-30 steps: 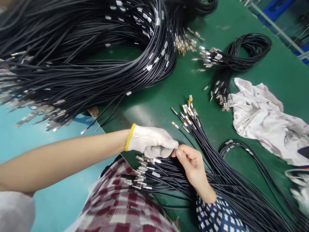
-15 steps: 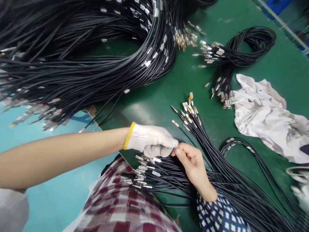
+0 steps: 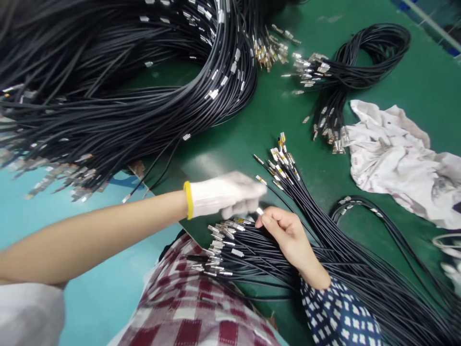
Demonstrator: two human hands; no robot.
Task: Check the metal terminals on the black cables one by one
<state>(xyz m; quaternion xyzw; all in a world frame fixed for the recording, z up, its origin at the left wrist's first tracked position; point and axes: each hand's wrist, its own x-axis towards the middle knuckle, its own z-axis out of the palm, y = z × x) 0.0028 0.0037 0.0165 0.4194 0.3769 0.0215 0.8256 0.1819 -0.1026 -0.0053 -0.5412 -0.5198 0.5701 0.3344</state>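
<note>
My left hand [image 3: 230,193], in a white knitted glove with a yellow cuff, is above the near cable ends, somewhat blurred. Its fingers stretch to the right with the thumb apart below, and nothing shows between them. My bare right hand [image 3: 288,233] pinches a small white tag [image 3: 260,211] between thumb and index finger, just below the gloved fingertips. Whether that tag is on a cable is hidden. Beneath both hands lies a bundle of black cables [image 3: 255,245] with metal ends and white labels. Another bunch [image 3: 306,197] with yellow and white labels fans out beyond my right hand.
A large coil of black cables [image 3: 144,115] covers the upper left of the green table [image 3: 223,149], its ends over the edge. A smaller coil [image 3: 367,72] lies at the upper right, near a crumpled white cloth [image 3: 392,158]. Looped cables [image 3: 389,228] lie at the right.
My left hand has moved slightly up and come away from my right fingertips, its fingers straighter. The white tag in my right hand now shows. The view has shifted a little.
</note>
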